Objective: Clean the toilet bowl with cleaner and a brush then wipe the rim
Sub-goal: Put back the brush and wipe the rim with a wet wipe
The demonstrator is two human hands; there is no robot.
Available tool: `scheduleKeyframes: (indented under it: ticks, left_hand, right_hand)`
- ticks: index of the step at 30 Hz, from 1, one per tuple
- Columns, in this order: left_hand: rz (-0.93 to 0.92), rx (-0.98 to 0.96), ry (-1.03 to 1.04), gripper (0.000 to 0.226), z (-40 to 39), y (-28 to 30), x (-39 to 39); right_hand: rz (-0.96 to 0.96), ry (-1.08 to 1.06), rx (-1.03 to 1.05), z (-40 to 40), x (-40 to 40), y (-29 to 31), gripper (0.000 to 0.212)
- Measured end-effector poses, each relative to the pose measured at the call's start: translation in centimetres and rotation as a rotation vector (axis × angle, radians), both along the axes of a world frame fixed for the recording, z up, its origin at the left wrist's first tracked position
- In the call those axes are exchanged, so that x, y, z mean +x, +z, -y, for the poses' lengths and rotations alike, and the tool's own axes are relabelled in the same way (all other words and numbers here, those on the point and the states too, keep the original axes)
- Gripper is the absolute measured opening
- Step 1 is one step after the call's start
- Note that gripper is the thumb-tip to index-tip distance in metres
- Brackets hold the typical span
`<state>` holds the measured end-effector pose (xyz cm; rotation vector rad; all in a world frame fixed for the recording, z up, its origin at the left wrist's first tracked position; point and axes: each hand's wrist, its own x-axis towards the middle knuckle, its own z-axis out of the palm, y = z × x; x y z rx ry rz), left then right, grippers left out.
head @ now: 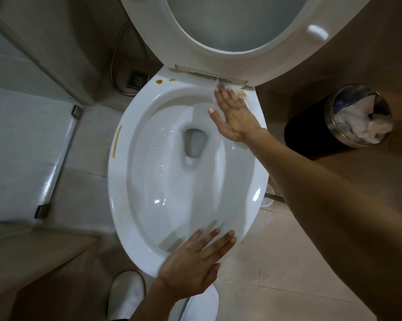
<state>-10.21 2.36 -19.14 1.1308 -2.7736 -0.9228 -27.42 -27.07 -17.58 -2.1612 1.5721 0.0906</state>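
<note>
A white toilet bowl (126,181) fills the middle of the view, its seat and lid (265,59) raised. My right hand (234,114) lies flat on the rim's far right part, near the hinge, pressing a white tissue (238,90) that shows brownish stains. My left hand (195,262) rests on the near front rim with fingers spread and nothing in it. Yellow-brown marks remain on the rim: two spots (159,82) at the back left and a streak (117,141) along the left side. Clear water stands in the bowl (193,144).
A round metal-rimmed bin (334,121) holding crumpled white paper stands right of the toilet. A white brush holder (267,198) peeks out behind my right arm. A hose (116,66) and floor drain (136,81) lie back left. My white slippers (126,295) stand on the tiles.
</note>
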Motion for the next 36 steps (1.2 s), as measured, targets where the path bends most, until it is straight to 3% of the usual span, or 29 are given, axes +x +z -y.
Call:
scheduleKeyframes:
  ticks: [12,18,28,36]
  left_hand:
    - [0.014,-0.010,0.005,0.067,0.0,0.2,-0.1]
    - [0.011,-0.041,0.000,0.066,-0.2,-0.1,-0.1]
    - [-0.023,-0.047,0.010,0.065,0.0,0.0,0.0]
    - [-0.024,-0.061,0.010,0.064,0.0,0.1,-0.1]
  right_hand:
    - [-0.089,-0.012,-0.046,-3.4,-4.5,0.1,0.067]
    - [-0.215,0.121,-0.019,-5.6,-6.6,0.7,0.073]
    - [-0.549,0.384,-0.195,0.6,-2.5,0.2,0.075]
    - [-0.590,0.465,-0.177,0.7,-3.6,1.1,0.085]
